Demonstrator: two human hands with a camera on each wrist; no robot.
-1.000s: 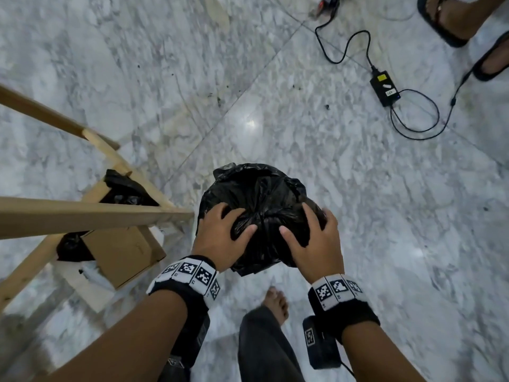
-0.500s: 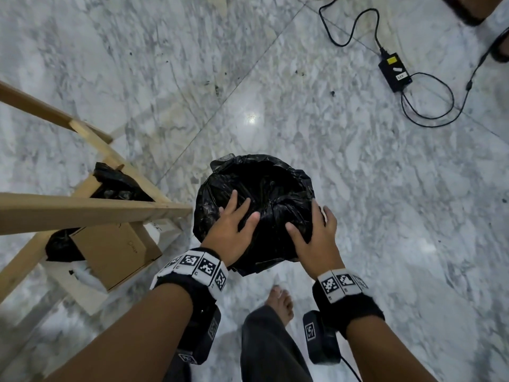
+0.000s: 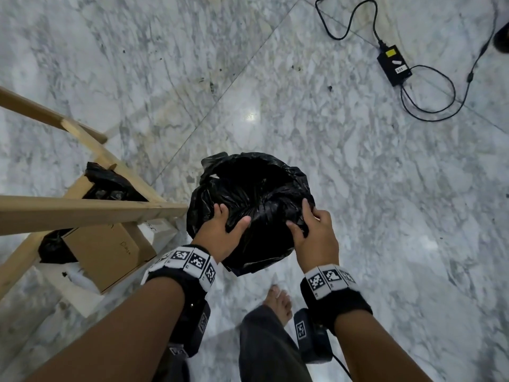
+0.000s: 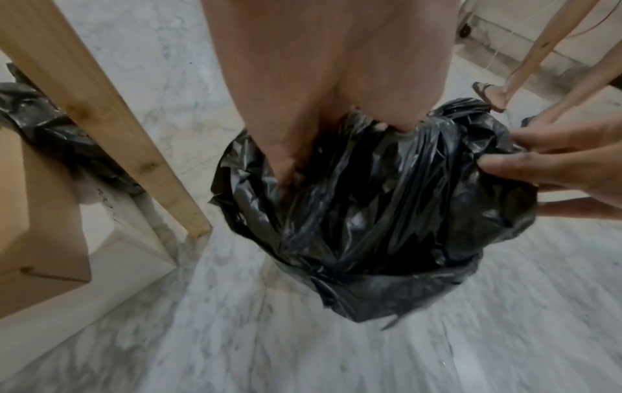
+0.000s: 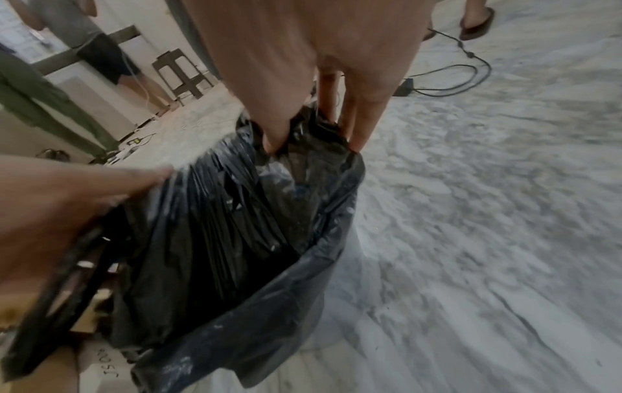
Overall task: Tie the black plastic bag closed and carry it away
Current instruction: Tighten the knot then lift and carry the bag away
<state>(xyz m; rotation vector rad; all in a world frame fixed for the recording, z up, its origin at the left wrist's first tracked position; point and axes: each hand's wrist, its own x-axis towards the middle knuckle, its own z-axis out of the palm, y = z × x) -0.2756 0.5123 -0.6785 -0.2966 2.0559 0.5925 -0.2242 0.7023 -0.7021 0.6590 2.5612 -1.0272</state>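
A crumpled black plastic bag [image 3: 256, 199] stands on the marble floor in front of me, its top gathered toward the middle and partly gaping at the far side. My left hand [image 3: 223, 230] grips the bag's near left rim, thumb and fingers dug into the plastic [image 4: 353, 202]. My right hand [image 3: 311, 227] pinches a bunch of the plastic at the right rim. In the right wrist view, its thumb and fingers [image 5: 360, 127] clamp a fold of the bag [image 5: 215, 239]. The bag's contents are hidden.
A wooden frame [image 3: 82, 210] stands just left of the bag, with a cardboard box [image 3: 107, 252] and another black bag [image 3: 110, 186] under it. A black power adapter with cables [image 3: 392, 64] lies at the far right. My bare foot [image 3: 279, 301] is behind the bag. Other people stand nearby.
Both hands shifted from pressing on the gathered top to gripping the rim on each side. The bag's top has loosened and opened a little at the far side.
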